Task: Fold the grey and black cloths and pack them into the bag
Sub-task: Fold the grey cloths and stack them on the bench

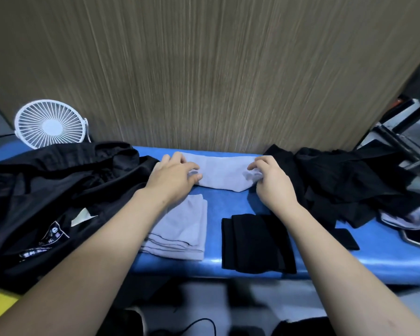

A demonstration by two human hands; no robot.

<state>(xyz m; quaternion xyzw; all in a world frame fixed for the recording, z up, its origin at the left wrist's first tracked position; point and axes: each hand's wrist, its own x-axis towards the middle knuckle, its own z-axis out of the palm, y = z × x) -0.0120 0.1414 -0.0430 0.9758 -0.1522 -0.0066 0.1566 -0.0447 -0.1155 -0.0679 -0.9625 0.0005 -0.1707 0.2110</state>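
Along the wall edge, left hand [172,175] and right hand [272,183] pinching grey cloth [222,172] ends, blue table [230,202] between stacks

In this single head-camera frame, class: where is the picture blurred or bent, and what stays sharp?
Head view: the brown streaked wall panel smears in vertical streaks and leans at its edges from the wide lens; the floor below the blue padded table is blurred; the folded grey cloth stack and both hands stay fairly sharp.
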